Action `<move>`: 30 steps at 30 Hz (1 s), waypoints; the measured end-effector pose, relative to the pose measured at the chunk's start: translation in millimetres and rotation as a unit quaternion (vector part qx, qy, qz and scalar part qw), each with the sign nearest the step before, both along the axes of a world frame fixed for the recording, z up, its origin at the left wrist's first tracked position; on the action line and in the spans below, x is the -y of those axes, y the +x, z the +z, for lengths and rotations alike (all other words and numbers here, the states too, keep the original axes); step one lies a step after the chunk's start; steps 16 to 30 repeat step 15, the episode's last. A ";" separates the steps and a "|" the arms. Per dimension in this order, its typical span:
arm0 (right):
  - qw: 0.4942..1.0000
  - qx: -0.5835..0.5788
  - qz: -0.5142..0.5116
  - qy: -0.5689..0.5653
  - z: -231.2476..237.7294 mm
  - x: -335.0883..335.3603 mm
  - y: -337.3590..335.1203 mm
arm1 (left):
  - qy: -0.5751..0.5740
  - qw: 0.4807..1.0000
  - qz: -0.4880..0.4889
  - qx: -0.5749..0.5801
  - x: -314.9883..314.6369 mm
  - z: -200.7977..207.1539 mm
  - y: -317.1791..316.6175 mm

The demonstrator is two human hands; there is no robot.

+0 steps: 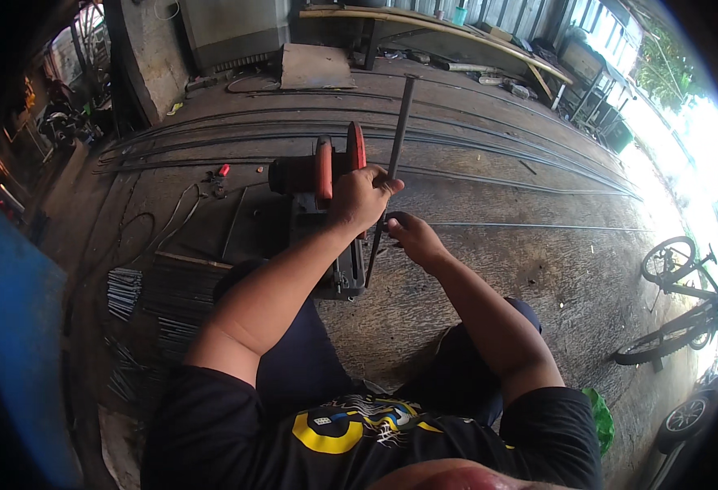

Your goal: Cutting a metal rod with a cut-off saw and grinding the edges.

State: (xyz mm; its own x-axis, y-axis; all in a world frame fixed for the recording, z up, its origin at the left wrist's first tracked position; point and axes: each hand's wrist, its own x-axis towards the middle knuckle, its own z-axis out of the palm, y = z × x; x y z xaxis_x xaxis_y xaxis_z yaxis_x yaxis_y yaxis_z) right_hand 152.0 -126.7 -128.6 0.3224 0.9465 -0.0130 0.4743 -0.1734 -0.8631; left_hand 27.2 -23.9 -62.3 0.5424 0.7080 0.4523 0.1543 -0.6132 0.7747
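In front of me stands a cut-off saw (324,167) with red guards and a dark motor and base. My left hand (360,198) is closed around a long dark metal bar (401,122), which slants up and away beside the red disc-shaped guard. Just below and to the right, my right hand (417,240) is closed by the bar's lower part, its thumb and fingers pinched together. A thin metal rod (538,227) runs from these fingers far out to the right over the floor. The exact grip of the right fingertips is partly hidden.
Long metal rods (253,135) lie across the floor beyond the saw. Cut short pieces (124,294) are heaped at left, near a blue panel (16,343). A wooden bench (432,24) stands at the back. A bicycle (677,310) lies at right near a wheel (685,416).
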 end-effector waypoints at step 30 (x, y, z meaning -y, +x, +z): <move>0.999 -0.040 0.027 0.011 -19.6 7.6 15.9 | -0.393 0.901 -0.089 0.162 10.2 -29.9 -30.5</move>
